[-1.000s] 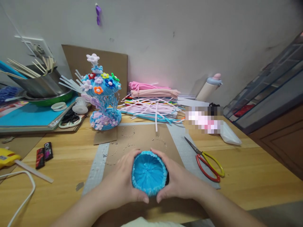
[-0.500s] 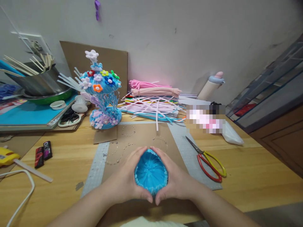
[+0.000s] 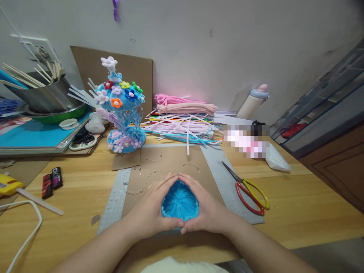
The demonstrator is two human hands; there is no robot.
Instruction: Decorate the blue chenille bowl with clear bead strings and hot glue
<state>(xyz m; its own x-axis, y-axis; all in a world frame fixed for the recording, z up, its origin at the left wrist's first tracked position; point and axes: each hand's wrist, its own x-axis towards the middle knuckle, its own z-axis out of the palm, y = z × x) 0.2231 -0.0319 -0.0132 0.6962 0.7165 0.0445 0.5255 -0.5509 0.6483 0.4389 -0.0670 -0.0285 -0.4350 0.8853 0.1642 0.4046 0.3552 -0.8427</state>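
Observation:
A blue pipe-cleaner bowl (image 3: pixel 179 201) with a fuzzy rim faces up towards me, its hollow inside showing. My left hand (image 3: pixel 155 206) curves round its left side, and my right hand (image 3: pixel 203 208) cups the right side. The fingertips meet at the far rim, and both thumbs lie over the near rim, nearly touching. Below is a brown cardboard sheet (image 3: pixel 167 163) on a grey cutting mat (image 3: pixel 113 204). Several thin beaded strands (image 3: pixel 155 171) lie on the cardboard just beyond my hands.
A blue pipe-cleaner ornament with coloured flowers (image 3: pixel 122 98) stands at the back left, near piled pipe cleaners (image 3: pixel 184 121). Scissors (image 3: pixel 247 191) lie to the right. On the left are a yellow glue gun (image 3: pixel 8 185), its white cord and a metal pot of sticks (image 3: pixel 48 91).
My hands have closed further round the blue bowl, with fingertips now together and thumbs drawn over the near rim. The camera view has shifted slightly.

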